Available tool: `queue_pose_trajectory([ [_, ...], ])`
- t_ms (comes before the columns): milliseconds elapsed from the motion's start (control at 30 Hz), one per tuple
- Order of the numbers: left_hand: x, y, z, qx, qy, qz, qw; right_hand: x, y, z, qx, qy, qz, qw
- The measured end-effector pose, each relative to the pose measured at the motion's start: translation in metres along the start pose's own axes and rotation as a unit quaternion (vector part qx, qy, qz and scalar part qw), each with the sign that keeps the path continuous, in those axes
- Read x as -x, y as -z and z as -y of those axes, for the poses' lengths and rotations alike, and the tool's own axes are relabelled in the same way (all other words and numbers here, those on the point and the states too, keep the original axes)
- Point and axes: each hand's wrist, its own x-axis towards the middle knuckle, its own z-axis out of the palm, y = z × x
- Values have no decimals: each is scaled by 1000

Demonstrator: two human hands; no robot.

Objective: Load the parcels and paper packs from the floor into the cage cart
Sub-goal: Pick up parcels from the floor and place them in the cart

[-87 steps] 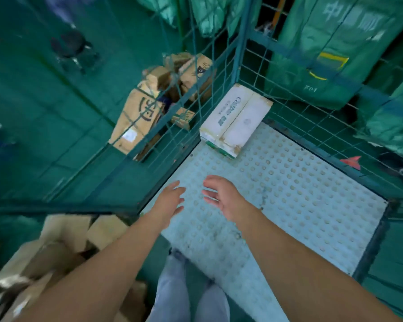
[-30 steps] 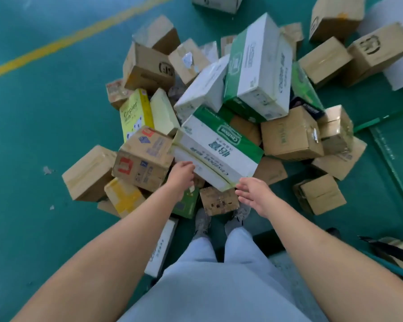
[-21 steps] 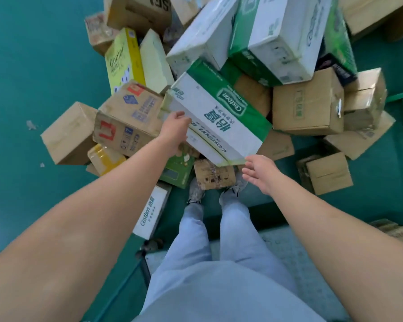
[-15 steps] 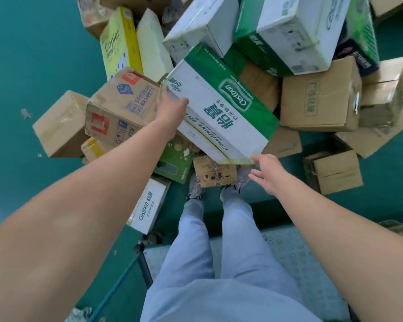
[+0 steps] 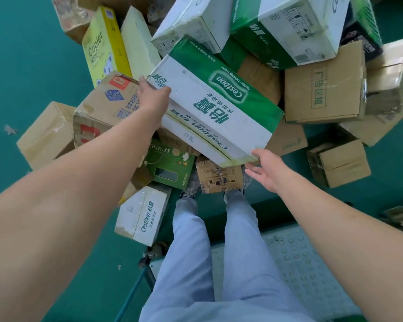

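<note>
A long green-and-white Cestbon carton [image 5: 219, 105] lies tilted on top of the pile of parcels on the green floor. My left hand [image 5: 153, 96] grips its left end, thumb on the top face, fingers hidden behind the end. At its near right corner, the straight fingertips of my right hand [image 5: 268, 168] touch the bottom edge. The cage cart's dotted floor plate [image 5: 300, 263] lies at the lower right, beside my legs.
Around the carton lie a yellow Copier paper pack [image 5: 102, 45], a printed brown carton [image 5: 107, 108], a small green box [image 5: 170, 163], a small Cestbon box [image 5: 142, 217], a brown parcel [image 5: 219, 177] at my feet and large cartons [image 5: 323, 87] to the right.
I turned from the cart to the floor pile. My left hand slid up to the carton's left end and took hold; my right hand moved up to its near right corner.
</note>
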Motion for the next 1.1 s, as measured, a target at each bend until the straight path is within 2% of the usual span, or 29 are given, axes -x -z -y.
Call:
queue_pose_trajectory([
  [267, 4, 35, 12, -5, -52, 61, 997, 26, -33, -36, -107, 52, -41, 992],
  [500, 76, 82, 6, -43, -146, 123, 981, 112, -30, -89, -202, 80, -72, 974],
  [667, 150, 66, -3, -94, -207, 158, 961, 162, 6, -142, -290, 85, -109, 947],
  [933, 282, -25, 7, -206, -301, 265, 893, 201, 96, -264, -457, 59, -169, 871],
  [1100, 375, -102, 40, -295, -345, 321, 831, 216, 154, -360, -583, 63, -194, 787],
])
